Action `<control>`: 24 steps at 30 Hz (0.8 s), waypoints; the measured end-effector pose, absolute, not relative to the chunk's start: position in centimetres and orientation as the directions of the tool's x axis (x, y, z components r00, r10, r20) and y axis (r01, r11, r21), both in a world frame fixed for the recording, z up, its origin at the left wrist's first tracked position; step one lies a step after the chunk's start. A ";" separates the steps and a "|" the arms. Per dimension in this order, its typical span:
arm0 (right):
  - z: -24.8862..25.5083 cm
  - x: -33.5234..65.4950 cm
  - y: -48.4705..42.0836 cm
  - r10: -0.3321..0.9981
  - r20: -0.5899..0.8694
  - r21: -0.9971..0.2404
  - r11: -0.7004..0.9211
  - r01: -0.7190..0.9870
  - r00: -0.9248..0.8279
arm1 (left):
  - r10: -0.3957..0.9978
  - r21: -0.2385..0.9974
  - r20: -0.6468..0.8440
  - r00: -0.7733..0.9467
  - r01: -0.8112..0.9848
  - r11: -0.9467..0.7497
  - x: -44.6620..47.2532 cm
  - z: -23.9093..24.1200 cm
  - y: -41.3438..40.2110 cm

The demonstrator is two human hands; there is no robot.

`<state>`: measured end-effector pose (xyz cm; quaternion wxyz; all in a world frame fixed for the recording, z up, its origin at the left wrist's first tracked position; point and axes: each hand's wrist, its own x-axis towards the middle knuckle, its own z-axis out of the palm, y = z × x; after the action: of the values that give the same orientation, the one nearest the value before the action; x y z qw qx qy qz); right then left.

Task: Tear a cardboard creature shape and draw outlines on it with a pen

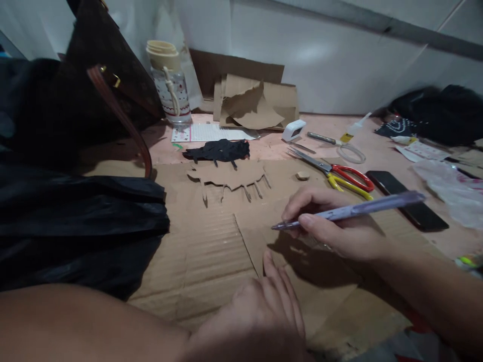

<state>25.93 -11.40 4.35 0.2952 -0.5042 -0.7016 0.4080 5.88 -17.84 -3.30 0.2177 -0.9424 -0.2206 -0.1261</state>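
A purple pen is pinched between the thumb and fingers of my right hand. Its tip points left, over a smaller cardboard piece; whether it touches cannot be made out. My left hand lies with fingers stretched out on that same piece, near its left edge. Beneath is a large corrugated cardboard sheet. Beyond my hands rests a cut-out cardboard shape with several thin prongs. Just behind it lies a similar black shape.
Scissors with red and yellow handles lie beside a black phone. A bottle stands at the back near a brown bag. Folded cardboard leans against the wall. Black plastic covers the left side; a glue bottle lies back right.
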 end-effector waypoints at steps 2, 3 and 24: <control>4.5 26.4 -11.8 0.942 0.016 -0.839 0.196 0.508 -0.336 | 0.352 -0.388 0.366 0.862 0.485 -0.784 6.1 -2.1 -17.5; 4.4 26.5 -12.1 0.938 0.032 -0.828 0.219 0.517 -0.346 | 0.350 -0.405 0.369 0.861 0.488 -0.773 6.2 -2.0 -17.6; 1.8 25.0 -11.4 0.889 -0.050 -0.873 0.182 0.452 -0.455 | 0.299 -0.227 0.297 0.907 0.371 -0.900 5.9 -3.6 -19.0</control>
<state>25.02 -11.45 1.79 0.2461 -0.4603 -0.7284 0.4438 5.91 -19.03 -3.62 0.1407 -0.9663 -0.1733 -0.1285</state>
